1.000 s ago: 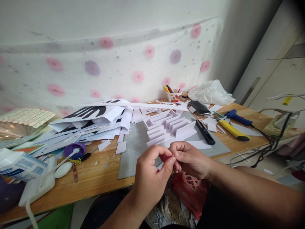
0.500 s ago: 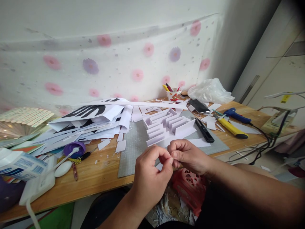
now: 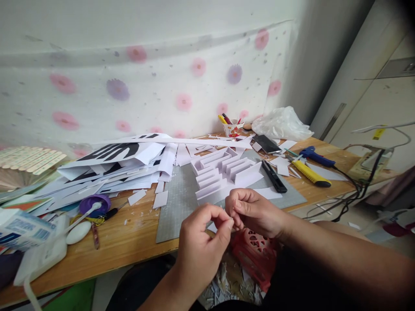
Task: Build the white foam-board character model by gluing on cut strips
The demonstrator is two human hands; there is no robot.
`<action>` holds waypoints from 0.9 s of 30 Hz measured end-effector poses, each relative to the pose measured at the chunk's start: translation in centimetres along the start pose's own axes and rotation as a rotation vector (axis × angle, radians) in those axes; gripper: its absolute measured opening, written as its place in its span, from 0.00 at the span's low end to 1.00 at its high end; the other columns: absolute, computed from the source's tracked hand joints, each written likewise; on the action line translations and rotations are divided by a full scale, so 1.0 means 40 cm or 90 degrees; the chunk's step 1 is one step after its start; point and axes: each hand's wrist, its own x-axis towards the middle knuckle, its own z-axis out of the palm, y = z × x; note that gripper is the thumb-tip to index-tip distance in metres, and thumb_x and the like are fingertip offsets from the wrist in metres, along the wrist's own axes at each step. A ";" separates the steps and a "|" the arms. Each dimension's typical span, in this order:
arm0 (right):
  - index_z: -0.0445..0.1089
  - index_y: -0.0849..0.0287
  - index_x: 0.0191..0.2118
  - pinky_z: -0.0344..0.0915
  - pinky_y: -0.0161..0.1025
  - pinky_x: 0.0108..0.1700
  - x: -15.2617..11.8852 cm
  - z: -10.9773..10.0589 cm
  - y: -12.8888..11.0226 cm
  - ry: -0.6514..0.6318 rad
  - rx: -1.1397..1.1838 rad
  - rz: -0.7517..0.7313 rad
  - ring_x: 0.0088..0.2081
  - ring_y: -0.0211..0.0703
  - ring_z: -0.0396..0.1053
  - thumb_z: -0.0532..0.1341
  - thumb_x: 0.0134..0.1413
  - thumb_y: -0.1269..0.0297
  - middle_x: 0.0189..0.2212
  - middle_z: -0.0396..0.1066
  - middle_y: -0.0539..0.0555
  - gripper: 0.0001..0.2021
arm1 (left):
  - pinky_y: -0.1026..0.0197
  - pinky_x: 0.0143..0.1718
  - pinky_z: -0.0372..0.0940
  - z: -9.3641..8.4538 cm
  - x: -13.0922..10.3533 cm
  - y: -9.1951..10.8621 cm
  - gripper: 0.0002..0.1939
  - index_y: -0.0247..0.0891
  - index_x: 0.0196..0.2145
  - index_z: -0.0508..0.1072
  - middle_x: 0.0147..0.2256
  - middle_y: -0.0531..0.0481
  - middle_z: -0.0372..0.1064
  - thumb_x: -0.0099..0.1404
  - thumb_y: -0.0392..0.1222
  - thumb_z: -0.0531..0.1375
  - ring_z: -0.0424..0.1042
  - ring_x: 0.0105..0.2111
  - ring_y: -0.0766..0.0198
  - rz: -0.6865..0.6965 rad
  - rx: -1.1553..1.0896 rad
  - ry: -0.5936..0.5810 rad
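My left hand (image 3: 203, 244) is closed in a pinch, thumb against forefinger, over the near edge of the desk. Right beside it, my right hand (image 3: 256, 211) is curled with its fingertips close to the left ones. Whatever lies between the fingertips is too small to make out. Just beyond the hands, a white card model (image 3: 223, 179) with several upright strips stands on a grey cutting mat (image 3: 177, 203). A black utility knife (image 3: 274, 177) lies at the model's right side.
A red basket (image 3: 254, 259) with paper scraps around it sits below the hands. To the right lie a yellow knife (image 3: 311, 172) and a blue glue gun (image 3: 316, 155) with a black cable. Piled paper (image 3: 113, 160) covers the left, near a purple cap (image 3: 97, 205).
The fingertips of my two hands have drawn slightly apart, the left one lower. The whole view has shifted a little, so the desk things appear farther left.
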 end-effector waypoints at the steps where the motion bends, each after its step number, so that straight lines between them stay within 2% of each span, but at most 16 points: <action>1: 0.67 0.63 0.26 0.58 0.29 0.23 -0.002 0.003 0.001 -0.001 0.012 0.007 0.19 0.30 0.62 0.64 0.51 0.56 0.17 0.66 0.47 0.14 | 0.68 0.30 0.62 0.000 0.002 -0.003 0.06 0.37 0.26 0.68 0.24 0.56 0.68 0.59 0.31 0.58 0.68 0.26 0.70 -0.001 0.001 0.013; 4: 0.66 0.63 0.25 0.58 0.29 0.24 -0.004 0.010 0.003 0.009 0.036 0.019 0.18 0.30 0.62 0.65 0.50 0.56 0.15 0.66 0.46 0.15 | 0.67 0.32 0.62 0.003 0.009 -0.008 0.04 0.38 0.28 0.69 0.25 0.56 0.68 0.59 0.32 0.59 0.68 0.28 0.70 0.013 -0.001 0.044; 8: 0.66 0.62 0.24 0.56 0.30 0.23 -0.004 0.012 0.003 0.014 0.030 0.029 0.17 0.30 0.60 0.65 0.49 0.55 0.14 0.66 0.46 0.16 | 0.66 0.32 0.62 0.008 0.016 -0.007 0.04 0.38 0.29 0.69 0.26 0.55 0.68 0.58 0.32 0.60 0.68 0.29 0.69 0.021 0.004 0.043; 18: 0.66 0.63 0.24 0.54 0.30 0.24 0.000 0.009 0.017 0.022 0.000 0.018 0.18 0.30 0.59 0.64 0.51 0.56 0.14 0.65 0.46 0.15 | 0.65 0.31 0.61 0.012 0.020 -0.015 0.07 0.37 0.25 0.67 0.24 0.55 0.66 0.58 0.29 0.58 0.67 0.26 0.68 0.074 0.047 0.062; 27: 0.67 0.63 0.24 0.55 0.31 0.24 0.000 0.008 0.025 0.031 0.016 0.004 0.18 0.31 0.58 0.64 0.51 0.55 0.14 0.64 0.47 0.16 | 0.65 0.30 0.62 0.008 0.014 -0.028 0.08 0.38 0.25 0.66 0.23 0.54 0.65 0.58 0.27 0.56 0.67 0.26 0.68 0.113 0.028 0.033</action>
